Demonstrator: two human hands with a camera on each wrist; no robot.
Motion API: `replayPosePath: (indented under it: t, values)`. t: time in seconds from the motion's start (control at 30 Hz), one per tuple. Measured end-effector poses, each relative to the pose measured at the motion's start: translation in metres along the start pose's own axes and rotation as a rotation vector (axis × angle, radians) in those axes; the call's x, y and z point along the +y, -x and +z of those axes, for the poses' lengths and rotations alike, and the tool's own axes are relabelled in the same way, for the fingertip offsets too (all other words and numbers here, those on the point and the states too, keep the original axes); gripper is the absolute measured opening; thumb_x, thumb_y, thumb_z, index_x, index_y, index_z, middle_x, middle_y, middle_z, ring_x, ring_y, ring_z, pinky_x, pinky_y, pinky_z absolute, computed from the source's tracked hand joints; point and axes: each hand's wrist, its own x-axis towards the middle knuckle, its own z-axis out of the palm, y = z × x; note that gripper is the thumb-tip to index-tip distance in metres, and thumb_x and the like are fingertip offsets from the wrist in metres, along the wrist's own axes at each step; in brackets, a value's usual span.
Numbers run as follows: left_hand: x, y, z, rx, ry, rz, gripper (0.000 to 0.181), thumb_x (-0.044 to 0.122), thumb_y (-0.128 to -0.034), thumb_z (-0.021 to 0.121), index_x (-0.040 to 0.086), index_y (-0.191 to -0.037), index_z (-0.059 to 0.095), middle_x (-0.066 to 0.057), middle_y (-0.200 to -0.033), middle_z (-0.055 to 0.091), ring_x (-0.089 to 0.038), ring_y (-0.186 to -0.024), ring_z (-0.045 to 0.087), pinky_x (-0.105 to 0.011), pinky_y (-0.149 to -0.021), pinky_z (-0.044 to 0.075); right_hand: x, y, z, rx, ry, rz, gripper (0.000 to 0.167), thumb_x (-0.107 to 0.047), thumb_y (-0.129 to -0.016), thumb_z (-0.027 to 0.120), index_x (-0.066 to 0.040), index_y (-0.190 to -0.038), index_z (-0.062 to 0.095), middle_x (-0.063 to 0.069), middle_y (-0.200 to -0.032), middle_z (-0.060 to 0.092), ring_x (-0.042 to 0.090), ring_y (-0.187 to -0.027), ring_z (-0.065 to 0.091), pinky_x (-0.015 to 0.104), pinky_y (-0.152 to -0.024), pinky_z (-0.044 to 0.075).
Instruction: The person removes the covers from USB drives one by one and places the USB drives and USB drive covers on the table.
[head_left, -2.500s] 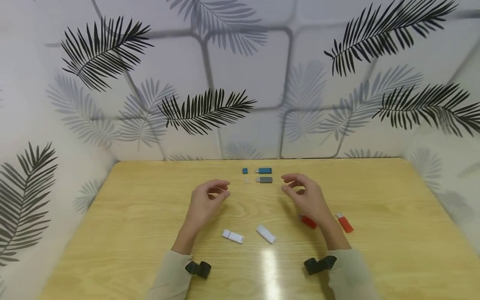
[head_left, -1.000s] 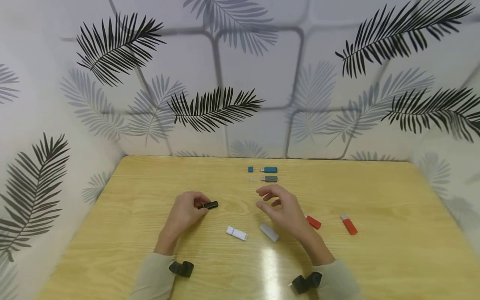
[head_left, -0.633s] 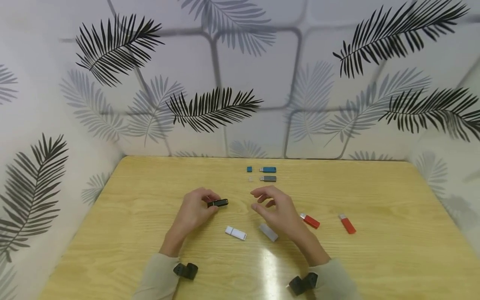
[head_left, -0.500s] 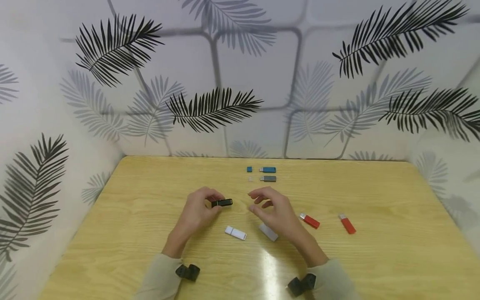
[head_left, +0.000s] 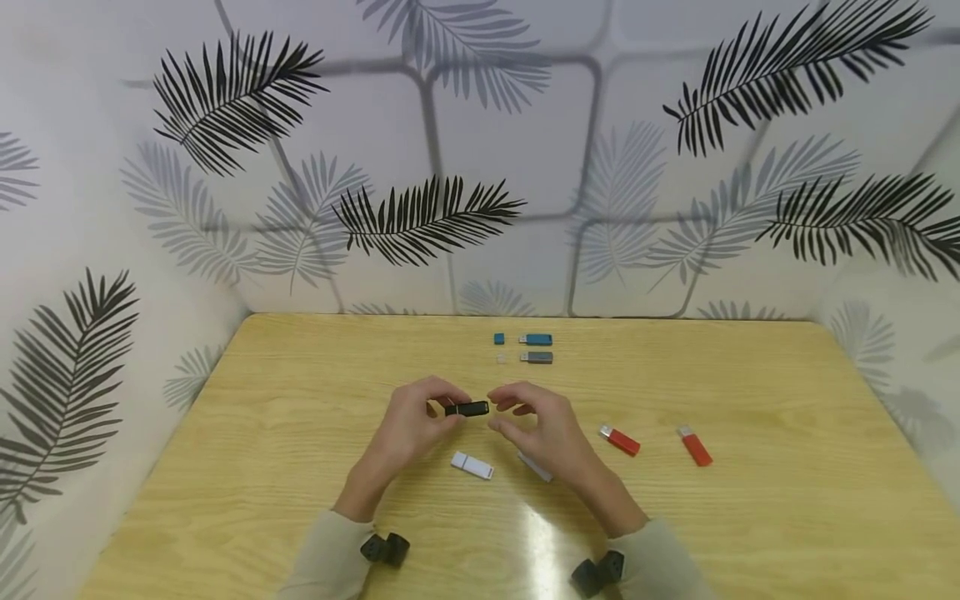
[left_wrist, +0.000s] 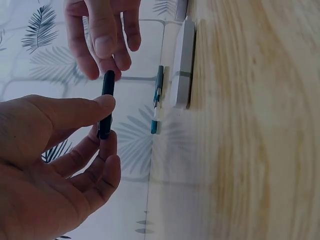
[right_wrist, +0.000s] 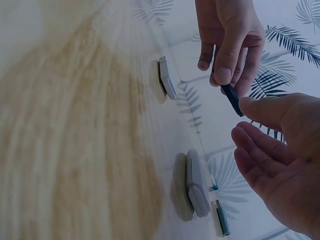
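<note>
Between thumb and fingers, my left hand (head_left: 415,421) pinches a black USB stick (head_left: 472,408) above the table; its cap end lies toward the left palm. My right hand (head_left: 546,423) is at the stick's free end, thumb and fingers apart. In the right wrist view the right thumb is very near or touching the tip of the stick (right_wrist: 233,99); I cannot tell which. Below the hands lie a capped white USB stick (head_left: 472,466) and a second white USB stick (head_left: 534,467), partly hidden by the right hand.
Toward the back are a blue USB stick (head_left: 537,340) with its blue cap (head_left: 498,338) and a grey USB stick (head_left: 537,357) with a clear cap (head_left: 502,358). Two uncapped red USB sticks, one nearer (head_left: 621,442) and one farther right (head_left: 695,447), lie right of my right hand.
My left hand picked up the black USB stick and carried it rightward to the middle. My right hand moved left toward it, so the two hands now nearly meet.
</note>
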Motion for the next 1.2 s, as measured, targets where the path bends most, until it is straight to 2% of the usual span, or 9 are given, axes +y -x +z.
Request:
replayPosePath:
  t: [0.17, 0.43, 0.57, 0.77, 0.93, 1.2]
  values:
    - [0.000, 0.000, 0.003, -0.028, 0.007, 0.041, 0.020, 0.000, -0.0854, 0.082, 0.010, -0.103, 0.078, -0.002, -0.099, 0.073, -0.019, -0.089, 0.067, -0.033, -0.075, 0.054, -0.001, 0.000, 0.002, -0.005, 0.004, 0.011, 0.022, -0.002, -0.089, 0.080, -0.002, -0.110, 0.074, 0.009, -0.105, 0.075, 0.024, -0.094, 0.072, 0.042, -0.083, 0.060]
    - [-0.002, 0.000, 0.008, -0.047, 0.015, 0.066, 0.019, 0.001, -0.0855, 0.082, 0.009, -0.102, 0.078, -0.001, -0.099, 0.072, -0.017, -0.089, 0.067, -0.032, -0.075, 0.057, 0.004, 0.000, 0.001, -0.018, 0.000, 0.040, 0.021, -0.001, -0.087, 0.081, -0.004, -0.106, 0.075, 0.006, -0.100, 0.076, 0.020, -0.090, 0.072, 0.040, -0.083, 0.061]
    - [-0.003, -0.001, 0.010, -0.040, 0.027, 0.067, 0.019, 0.003, -0.0862, 0.082, 0.010, -0.103, 0.078, -0.001, -0.098, 0.071, -0.016, -0.088, 0.067, -0.032, -0.075, 0.058, 0.004, -0.001, -0.003, -0.015, 0.018, 0.066, 0.019, -0.003, -0.087, 0.082, -0.007, -0.105, 0.076, 0.001, -0.098, 0.076, 0.016, -0.089, 0.071, 0.039, -0.084, 0.060]
    - [-0.003, -0.001, 0.012, -0.017, 0.059, 0.062, 0.018, 0.004, -0.0877, 0.081, 0.009, -0.104, 0.076, -0.005, -0.097, 0.071, -0.016, -0.086, 0.067, -0.028, -0.073, 0.057, 0.003, -0.001, -0.010, 0.015, 0.010, 0.085, 0.019, -0.001, -0.086, 0.082, -0.008, -0.103, 0.076, 0.000, -0.096, 0.075, 0.017, -0.089, 0.071, 0.042, -0.084, 0.060]
    - [-0.003, -0.001, 0.014, -0.006, 0.071, 0.088, 0.017, 0.003, -0.0882, 0.081, 0.008, -0.104, 0.076, -0.009, -0.098, 0.072, -0.017, -0.085, 0.068, -0.031, -0.074, 0.059, 0.002, -0.001, -0.013, 0.005, 0.013, 0.078, 0.020, 0.000, -0.087, 0.081, -0.008, -0.103, 0.074, 0.000, -0.096, 0.075, 0.014, -0.088, 0.070, 0.041, -0.085, 0.060]
    - [0.000, -0.001, 0.017, 0.008, 0.093, 0.133, 0.017, 0.001, -0.0882, 0.080, 0.007, -0.104, 0.075, -0.003, -0.096, 0.072, -0.015, -0.084, 0.068, -0.038, -0.078, 0.061, -0.002, -0.001, -0.017, -0.002, 0.053, 0.024, 0.020, -0.003, -0.086, 0.083, -0.009, -0.104, 0.074, 0.000, -0.094, 0.072, 0.012, -0.085, 0.068, 0.040, -0.082, 0.060]
